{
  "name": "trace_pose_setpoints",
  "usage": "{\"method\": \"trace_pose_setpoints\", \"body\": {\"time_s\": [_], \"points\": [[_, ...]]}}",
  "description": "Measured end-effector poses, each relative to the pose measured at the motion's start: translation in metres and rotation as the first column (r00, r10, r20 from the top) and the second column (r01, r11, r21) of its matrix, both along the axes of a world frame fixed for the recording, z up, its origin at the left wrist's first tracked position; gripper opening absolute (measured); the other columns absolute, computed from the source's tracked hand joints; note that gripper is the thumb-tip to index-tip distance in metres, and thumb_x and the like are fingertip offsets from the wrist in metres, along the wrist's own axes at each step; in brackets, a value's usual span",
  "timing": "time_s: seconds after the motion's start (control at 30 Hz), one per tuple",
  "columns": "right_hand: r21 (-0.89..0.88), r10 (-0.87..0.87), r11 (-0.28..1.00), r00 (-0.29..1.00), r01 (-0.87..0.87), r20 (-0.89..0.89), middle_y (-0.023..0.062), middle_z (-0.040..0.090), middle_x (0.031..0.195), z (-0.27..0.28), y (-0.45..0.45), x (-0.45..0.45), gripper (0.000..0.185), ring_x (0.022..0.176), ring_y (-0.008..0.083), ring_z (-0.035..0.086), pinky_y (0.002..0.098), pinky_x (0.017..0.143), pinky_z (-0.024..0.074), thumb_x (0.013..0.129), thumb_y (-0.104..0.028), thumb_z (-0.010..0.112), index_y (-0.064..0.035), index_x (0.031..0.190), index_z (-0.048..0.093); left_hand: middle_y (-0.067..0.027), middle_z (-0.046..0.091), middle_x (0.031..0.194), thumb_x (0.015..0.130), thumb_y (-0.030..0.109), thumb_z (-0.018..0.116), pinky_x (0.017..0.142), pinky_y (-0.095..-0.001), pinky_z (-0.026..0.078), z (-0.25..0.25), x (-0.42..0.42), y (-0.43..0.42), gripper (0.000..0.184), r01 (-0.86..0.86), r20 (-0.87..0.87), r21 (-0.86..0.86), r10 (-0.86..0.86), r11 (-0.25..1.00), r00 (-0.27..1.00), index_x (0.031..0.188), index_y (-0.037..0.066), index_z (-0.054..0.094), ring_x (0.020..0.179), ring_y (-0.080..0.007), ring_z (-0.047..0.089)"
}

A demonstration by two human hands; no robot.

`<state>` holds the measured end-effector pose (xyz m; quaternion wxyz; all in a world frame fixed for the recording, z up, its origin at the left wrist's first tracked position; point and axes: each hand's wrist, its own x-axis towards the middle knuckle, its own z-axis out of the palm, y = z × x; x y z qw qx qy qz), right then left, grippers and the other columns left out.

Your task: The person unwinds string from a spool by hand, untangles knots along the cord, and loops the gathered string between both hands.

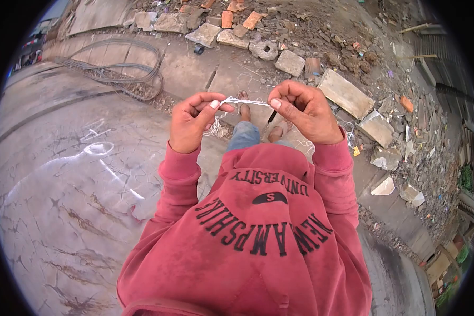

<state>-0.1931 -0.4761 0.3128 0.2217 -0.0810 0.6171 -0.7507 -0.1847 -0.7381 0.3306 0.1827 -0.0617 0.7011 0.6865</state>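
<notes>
A white string (246,101), gathered in several thin strands, stretches level between my two hands. My left hand (195,118) pinches one end between thumb and fingers. The other end is pinched in my right hand (307,111), where a thin dark stick-like thing (272,116) pokes out below the fingers; I cannot make out what it is. Loose loops of the same string (216,126) hang below my left hand. More fine strands trail near my right wrist. Both of my feet show below the string, on the concrete.
A coil of grey wire or cable (142,79) lies on the slab at the left. Broken concrete blocks (346,94) and bricks (227,19) line the rubble ahead and to the right. White chalk-like marks (98,148) cover part of the grey surface (63,221) on the left.
</notes>
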Motion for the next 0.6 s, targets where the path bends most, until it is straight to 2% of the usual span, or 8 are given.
{"method": "trace_pose_setpoints", "body": {"time_s": [0.07,0.13,0.23,0.3,0.37,0.4,0.47,0.6], "points": [[0.04,0.11,0.993,0.994,-0.111,0.026,-0.0066,0.053,0.067,0.007,0.005,0.011,0.013,0.061,0.0016,0.047,0.0201,0.054,0.0378,0.095,-0.016,0.059,-0.0027,0.097,0.06,-0.009,0.072,0.088,0.094,0.004,0.054,0.051,-0.016,0.036,0.002,0.002,0.005,0.018,-0.058,-0.012,-0.057,0.057,0.997,0.998,0.107,-0.003,0.063,0.057,-0.0009,0.047],[-0.065,0.444,0.894,0.855,-0.443,0.269,0.0008,0.061,0.07,0.011,0.005,0.019,0.015,0.068,0.0061,0.055,0.0221,0.06,0.0414,0.096,-0.013,0.055,-0.0022,0.106,0.055,-0.0087,0.072,0.088,0.094,0.004,0.054,0.054,-0.0174,0.039,0.001,0.005,0.01,0.018,-0.081,-0.077,-0.155,0.07,0.985,0.995,0.107,-0.003,0.064,0.061,-0.003,0.053],[0.187,0.441,0.87,0.89,-0.456,0.119,0.0064,0.065,0.068,-0.011,-0.017,0.039,0.022,0.069,0.0135,0.061,0.0286,0.064,0.0456,0.097,-0.013,0.053,-0.0042,0.116,0.046,-0.0089,0.072,0.086,0.093,0.004,0.055,0.06,-0.0203,0.044,-0.005,0.008,0.006,0.017,-0.103,-0.233,-0.346,0.021,0.933,0.972,0.106,0.0,0.066,0.07,-0.0064,0.061],[0.244,0.468,0.832,0.867,-0.497,0.169,0.0125,0.068,0.083,-0.021,-0.029,0.045,0.036,0.078,0.0207,0.064,0.0333,0.074,0.0475,0.094,-0.014,0.056,-0.0059,0.125,0.038,-0.0094,0.071,0.085,0.093,0.004,0.055,0.063,-0.0217,0.047,-0.005,0.009,0.006,0.017,-0.112,-0.314,-0.438,-0.035,0.892,0.949,0.105,0.001,0.066,0.075,-0.0078,0.064],[0.598,0.214,0.801,0.943,-0.02,-0.255,0.0161,0.065,0.105,-0.04,-0.042,0.055,0.035,0.095,0.0238,0.062,0.0355,0.084,0.0464,0.091,-0.014,0.059,-0.0051,0.122,0.045,-0.0113,0.071,0.085,0.092,0.004,0.056,0.064,-0.0248,0.048,0.002,0.01,0.01,0.016,-0.185,-0.393,-0.411,0.009,0.893,0.919,0.103,0.002,0.067,0.074,-0.0106,0.066],[0.597,0.216,0.802,0.942,-0.02,-0.258,0.0161,0.065,0.105,-0.037,-0.044,0.05,0.035,0.095,0.0238,0.062,0.0355,0.084,0.0464,0.091,-0.014,0.059,-0.0051,0.122,0.045,-0.0113,0.071,0.085,0.092,0.004,0.056,0.064,-0.0248,0.048,0.004,0.011,0.01,0.016,-0.188,-0.396,-0.412,0.011,0.892,0.918,0.103,0.002,0.067,0.074,-0.0106,0.066],[0.581,0.043,0.762,0.873,0.285,-0.485,0.0165,0.057,0.123,-0.023,-0.044,0.033,0.033,0.111,0.0247,0.056,0.0366,0.091,0.0435,0.09,-0.015,0.061,-0.0049,0.12,0.053,-0.0134,0.071,0.087,0.092,0.003,0.056,0.064,-0.0277,0.05,0.009,0.013,0.008,0.016,-0.22,-0.498,-0.466,-0.048,0.857,0.866,0.104,0.002,0.067,0.074,-0.0176,0.069],[0.198,-0.096,0.952,0.842,0.234,-0.531,0.016,0.06,0.115,-0.019,-0.056,-0.003,0.029,0.115,0.0304,0.052,0.0389,0.097,0.0404,0.088,-0.013,0.058,-0.0002,0.114,0.059,-0.0154,0.07,0.088,0.093,0.002,0.054,0.062,-0.0315,0.051,0.033,0.018,0.007,0.021,-0.16,-0.492,-0.576,-0.183,0.802,0.851,0.111,0.003,0.064,0.075,-0.0253,0.07]]}}
